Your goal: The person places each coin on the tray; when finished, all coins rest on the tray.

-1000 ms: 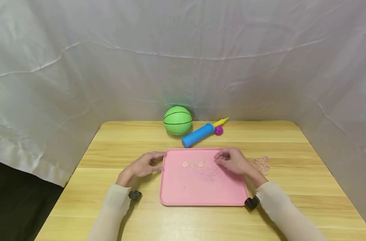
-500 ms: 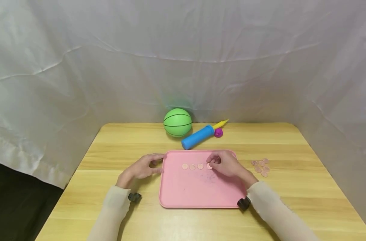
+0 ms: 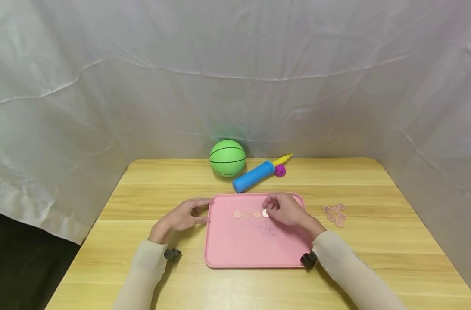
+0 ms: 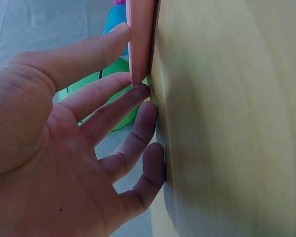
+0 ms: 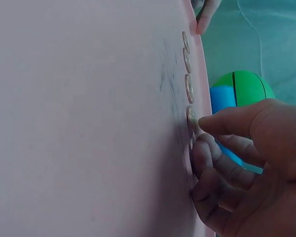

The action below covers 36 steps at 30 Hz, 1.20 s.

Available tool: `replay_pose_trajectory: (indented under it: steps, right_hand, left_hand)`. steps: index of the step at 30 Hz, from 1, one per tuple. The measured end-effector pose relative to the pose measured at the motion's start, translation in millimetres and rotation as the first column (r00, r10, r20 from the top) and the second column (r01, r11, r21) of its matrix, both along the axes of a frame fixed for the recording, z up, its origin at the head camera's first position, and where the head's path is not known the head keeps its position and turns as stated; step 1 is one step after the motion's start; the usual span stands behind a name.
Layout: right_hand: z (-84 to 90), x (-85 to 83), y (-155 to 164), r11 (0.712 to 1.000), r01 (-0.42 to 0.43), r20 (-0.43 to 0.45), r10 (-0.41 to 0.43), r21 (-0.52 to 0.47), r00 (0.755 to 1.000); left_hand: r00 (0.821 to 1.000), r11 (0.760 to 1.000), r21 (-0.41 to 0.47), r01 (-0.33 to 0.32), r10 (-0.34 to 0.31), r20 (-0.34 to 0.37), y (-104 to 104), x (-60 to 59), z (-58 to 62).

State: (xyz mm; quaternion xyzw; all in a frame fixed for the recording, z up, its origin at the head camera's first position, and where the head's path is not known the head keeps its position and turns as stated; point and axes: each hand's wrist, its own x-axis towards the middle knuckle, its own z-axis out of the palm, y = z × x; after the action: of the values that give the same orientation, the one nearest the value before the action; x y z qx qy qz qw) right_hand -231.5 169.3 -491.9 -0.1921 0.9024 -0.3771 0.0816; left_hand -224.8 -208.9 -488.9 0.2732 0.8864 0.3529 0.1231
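Pink tray [image 3: 254,245]; green ball [image 3: 227,157], black lines; blue pump [image 3: 253,176]; pinkish coins [image 3: 335,214].

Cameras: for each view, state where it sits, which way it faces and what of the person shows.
Head: high, facing forward and down at the table; both hands and sleeves show.
Left wrist: beside the left hand, facing the pink tray edge.
Right wrist: beside the right hand, facing the coin it touches.
Shared: tray and green ball in all three.
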Motion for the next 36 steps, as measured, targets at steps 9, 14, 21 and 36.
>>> replay_pose_trajectory:
  steps: [9, 14, 21, 36]
  right_hand:
    - [1.6, 5.3, 6, 0.999, 0.033, -0.047, -0.034, -0.022, 0.998]
    - [4.6, 10.4, 9, 0.994, 0.098, -0.03, -0.099, -0.045, 0.995]
    - [6.7, 19.2, 13, 0.99, 0.119, -0.038, -0.122, -0.069, 0.992]
    - [8.5, 30.2, 59, 0.972, 0.233, -0.075, -0.236, -0.042, 0.969]
  left_hand:
    - [1.0, 1.0, 0.0, 0.001, -0.001, 0.001, -1, -1.0, -0.6]
    - [1.0, 1.0, 0.016, 0.003, -0.003, 0.011, -1, -1.8, -1.0]
    - [1.0, 1.0, 0.007, 0.013, -0.013, -0.021, -1, -0.1, -1.2]
    - [1.0, 1.0, 0.009, -0.014, 0.014, 0.026, 0, -1.5, -2.9]
